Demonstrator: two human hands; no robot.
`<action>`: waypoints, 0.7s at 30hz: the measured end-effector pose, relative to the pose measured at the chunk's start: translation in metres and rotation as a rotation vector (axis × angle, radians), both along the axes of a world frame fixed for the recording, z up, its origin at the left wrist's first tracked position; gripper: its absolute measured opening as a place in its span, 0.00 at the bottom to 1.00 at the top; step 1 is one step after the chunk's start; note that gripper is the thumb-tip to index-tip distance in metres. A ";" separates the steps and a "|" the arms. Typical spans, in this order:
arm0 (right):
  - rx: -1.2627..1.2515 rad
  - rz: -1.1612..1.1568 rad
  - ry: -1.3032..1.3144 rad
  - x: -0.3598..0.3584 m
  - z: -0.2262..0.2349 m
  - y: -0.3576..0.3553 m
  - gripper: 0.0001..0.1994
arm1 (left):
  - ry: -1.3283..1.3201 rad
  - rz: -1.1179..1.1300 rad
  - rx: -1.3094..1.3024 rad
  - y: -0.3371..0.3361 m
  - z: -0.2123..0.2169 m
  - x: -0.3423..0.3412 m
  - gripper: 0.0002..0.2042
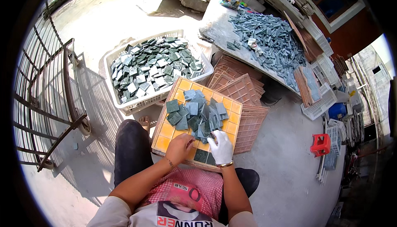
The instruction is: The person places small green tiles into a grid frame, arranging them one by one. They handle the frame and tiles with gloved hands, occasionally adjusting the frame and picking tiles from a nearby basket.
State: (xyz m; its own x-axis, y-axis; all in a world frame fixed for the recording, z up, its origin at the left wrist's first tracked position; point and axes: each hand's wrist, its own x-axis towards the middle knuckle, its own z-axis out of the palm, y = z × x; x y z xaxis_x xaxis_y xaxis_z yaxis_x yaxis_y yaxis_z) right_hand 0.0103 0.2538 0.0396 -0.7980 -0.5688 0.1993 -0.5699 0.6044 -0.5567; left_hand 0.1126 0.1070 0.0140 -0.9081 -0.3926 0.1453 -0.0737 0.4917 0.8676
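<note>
A yellow gridded tray (164,132) with a wooden edge rests at my lap. Heaped in its middle are square grey-green stone tiles (193,108), and a few dark green tiles (201,156) lie flat in the cells along its near edge. My bare left hand (180,148) is over the tray's near left part, fingers curled together; whatever is between them is hidden. At the near end of the heap, my white-gloved right hand (222,147) has its fingers bent in a pinch beside the tiles. What that pinch holds is too small to make out.
Beyond the tray stands a white plastic basket (108,61) full of square tiles. Brown gridded trays (249,121) are stacked to the right. Farther right, a table (219,20) bears many narrow stone strips (269,37). A metal rack cart (68,86) stands left, a red stool (320,144) right.
</note>
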 end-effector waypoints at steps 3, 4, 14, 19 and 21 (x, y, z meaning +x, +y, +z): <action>-0.040 0.061 0.036 -0.011 -0.001 -0.007 0.11 | 0.058 0.091 -0.124 -0.019 0.000 -0.020 0.11; -0.058 0.057 0.029 -0.009 -0.003 -0.007 0.11 | 0.071 0.163 -0.193 -0.027 0.001 -0.022 0.13; -0.153 0.217 0.187 0.003 0.002 -0.044 0.13 | -0.110 0.188 -0.150 -0.107 -0.015 -0.030 0.32; -0.104 0.267 0.055 0.009 -0.006 -0.041 0.12 | -0.215 -0.099 -0.357 -0.134 -0.023 -0.059 0.29; -0.099 0.231 -0.006 0.014 -0.012 -0.037 0.12 | -0.210 -0.112 -0.312 -0.138 -0.021 -0.060 0.26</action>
